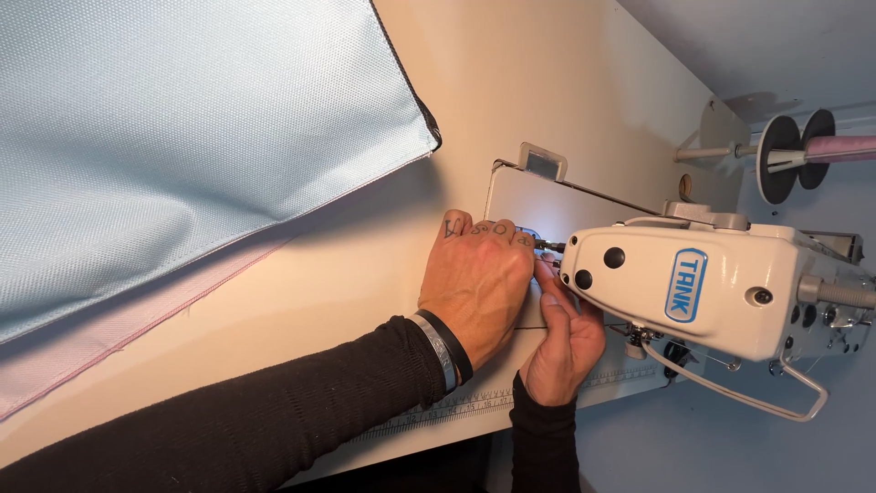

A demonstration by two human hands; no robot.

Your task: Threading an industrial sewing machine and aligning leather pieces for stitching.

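A white industrial sewing machine head (712, 292) lies across the right of the view, its needle end pointing left. My left hand (476, 285), in a black sleeve with a dark and silver wristband, rests knuckles-up on the metal bed plate (520, 196), its fingers curled right at the needle end. My right hand (566, 345) comes up from below, thumb and fingertips pressed in under the machine's nose beside the left hand. A thin dark thread (529, 324) runs between the two hands. What the fingertips hold is hidden. The machine's lamp lights a small blue spot (525, 234) there.
Light blue woven fabric (182, 137) with a dark edge lies over pink fabric (109, 342) on the cream table (347, 265) at the left. A ruler strip (474, 402) runs along the table's near edge. A bobbin winder with black discs (794, 155) stands at the far right.
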